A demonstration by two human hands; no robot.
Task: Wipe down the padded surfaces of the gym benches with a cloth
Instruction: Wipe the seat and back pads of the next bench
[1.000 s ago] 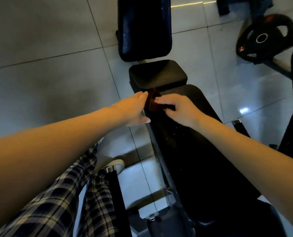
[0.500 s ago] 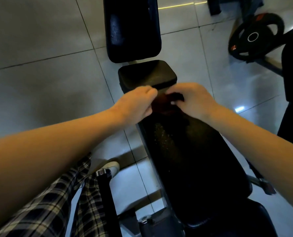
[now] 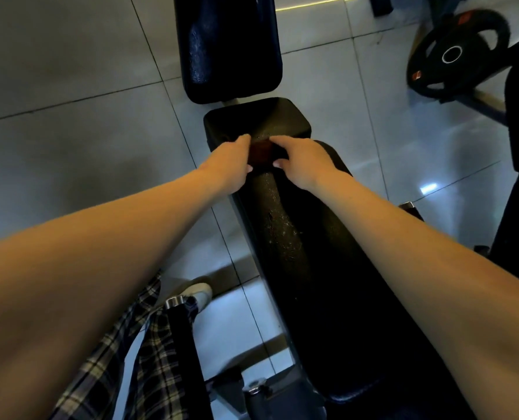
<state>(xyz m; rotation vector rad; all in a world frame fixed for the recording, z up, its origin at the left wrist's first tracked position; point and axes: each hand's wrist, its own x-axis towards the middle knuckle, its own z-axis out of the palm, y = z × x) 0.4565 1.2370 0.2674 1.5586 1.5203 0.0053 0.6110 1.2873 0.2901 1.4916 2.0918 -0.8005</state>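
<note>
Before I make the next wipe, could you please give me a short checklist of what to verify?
1. Cloth in hand: ok. The left hand and right hand both hold it.
2. Cloth at the padding: ok. It is at the far end of the long pad, beside the small pad.
3. Long pad clean: not ok. Pale specks show along its middle.
4. Cloth spread flat: cannot tell. The hands cover most of it.
5. Far pad wiped: cannot tell.
</note>
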